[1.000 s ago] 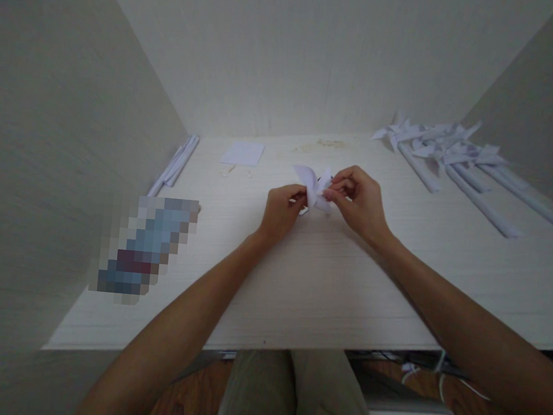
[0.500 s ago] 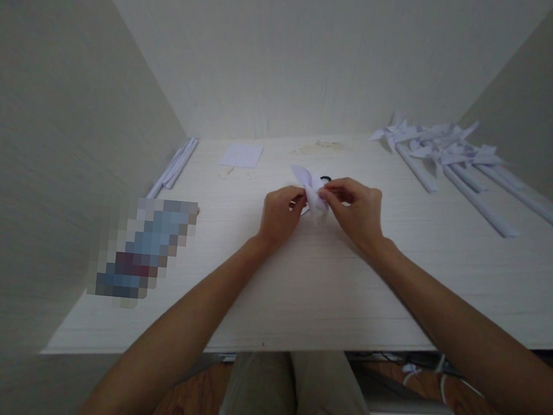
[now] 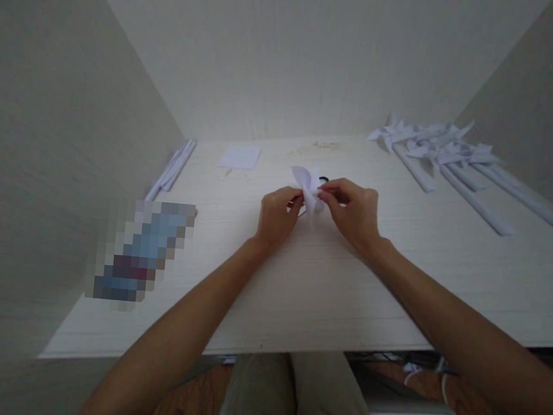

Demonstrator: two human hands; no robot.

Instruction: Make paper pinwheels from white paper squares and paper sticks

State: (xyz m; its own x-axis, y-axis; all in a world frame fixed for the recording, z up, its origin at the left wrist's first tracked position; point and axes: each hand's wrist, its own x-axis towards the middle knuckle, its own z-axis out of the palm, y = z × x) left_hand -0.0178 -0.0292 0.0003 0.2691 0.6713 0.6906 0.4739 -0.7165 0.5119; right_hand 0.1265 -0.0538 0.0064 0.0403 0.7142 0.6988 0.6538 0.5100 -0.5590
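A white paper pinwheel (image 3: 311, 194) with curled blades is held above the middle of the table, between both hands. My left hand (image 3: 278, 215) is closed, its fingertips pinching the pinwheel from the left. From the right, the thumb and fingers of my right hand (image 3: 351, 209) pinch it near its centre. Behind the pinwheel, a dark loop (image 3: 324, 179) shows just past my right fingertips, perhaps a scissors handle; most of it is hidden. Whatever fastens the blades at the centre is too small to make out.
Several finished paper pinwheels (image 3: 437, 141) on rolled paper sticks (image 3: 478, 199) lie at the back right. Rolled paper tubes (image 3: 176, 166) rest against the left wall. A square paper sheet (image 3: 239, 156) lies at the back. A blurred-out item (image 3: 149, 248) is at the left of the white table (image 3: 336, 303).
The pinwheel has turned slightly between my hands, and its blades sit at a different angle. Both hands keep their pinch with only small finger shifts. The view has moved a little.
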